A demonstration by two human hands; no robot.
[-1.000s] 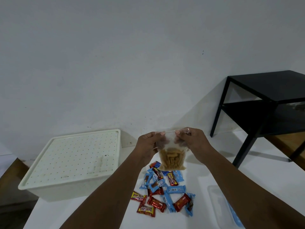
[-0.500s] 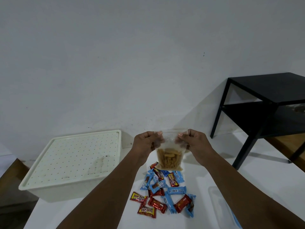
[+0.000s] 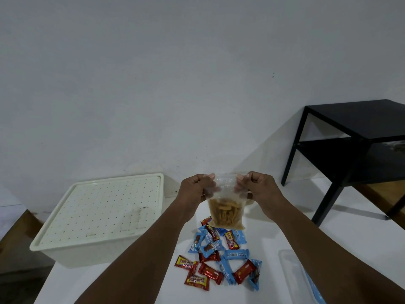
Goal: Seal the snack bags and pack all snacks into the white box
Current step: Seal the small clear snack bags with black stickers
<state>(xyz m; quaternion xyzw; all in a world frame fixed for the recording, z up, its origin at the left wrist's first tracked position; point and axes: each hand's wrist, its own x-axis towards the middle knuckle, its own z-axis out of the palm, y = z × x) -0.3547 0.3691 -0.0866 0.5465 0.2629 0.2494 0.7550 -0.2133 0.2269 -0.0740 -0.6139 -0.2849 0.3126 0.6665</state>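
Note:
A clear zip bag (image 3: pixel 225 212) of yellow-brown stick snacks hangs in the air above the white table (image 3: pixel 263 227). My left hand (image 3: pixel 195 190) pinches its top left corner and my right hand (image 3: pixel 258 189) pinches its top right corner. Below the bag lies a heap of several red and blue wrapped snacks (image 3: pixel 221 257). The white box (image 3: pixel 98 218) stands at the left with its dotted lid on.
A clear plastic piece with a blue edge (image 3: pixel 295 279) lies on the table at the lower right, partly under my right forearm. A black side table (image 3: pixel 359 148) stands at the right against the wall.
Both hands, still gripping the bag's top, have moved slightly apart along it. The bag hangs a little lower than a second ago.

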